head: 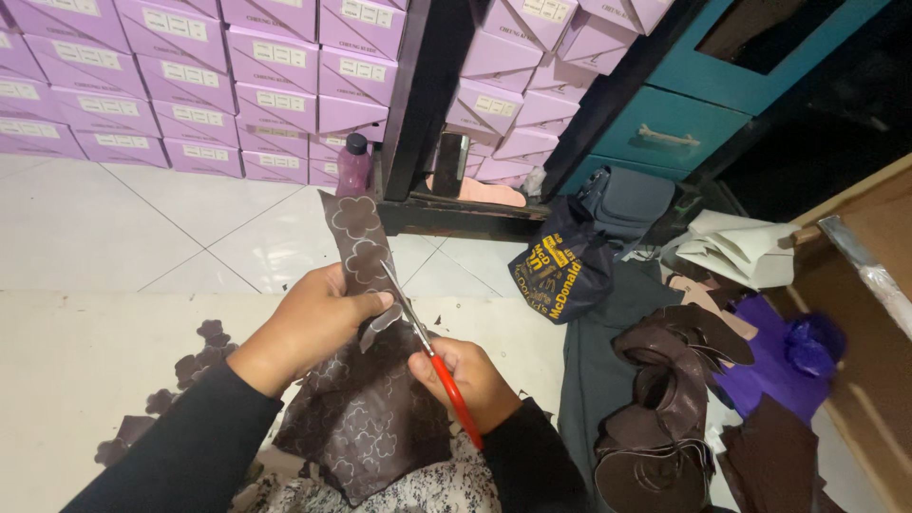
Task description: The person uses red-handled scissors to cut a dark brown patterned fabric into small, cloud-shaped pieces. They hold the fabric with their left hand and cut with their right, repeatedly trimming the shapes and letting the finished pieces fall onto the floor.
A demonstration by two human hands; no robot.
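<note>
From the head camera, the person's left hand (318, 318) pinches a strip of dark brown leather (366, 380), fingers closed over its upper part, so that the strip runs up and away from the lap toward the floor tiles, its long axis nearly upright in the picture. Flower outlines are drawn on the leather in pale lines. The right hand (470, 375) is wrapped shut around the red handles of a pair of scissors (427, 347); the blades point up and to the left, slightly parted, and meet the right edge of the strip just beside the left thumb. The leather thus lies to the left of the blades, and the left hand is the nearer one to the cut line. Cut flower pieces (204, 356) lie on the pale mat (85, 370) near its left side. To the right, a heap of brown leather scraps (670, 399) sits on grey cloth, beside a purple bag (807, 347). A dark blue bag (560, 271) stands further back; what it holds cannot be seen. Purple boxes (190, 76) are stacked along the far wall, shut.
</note>
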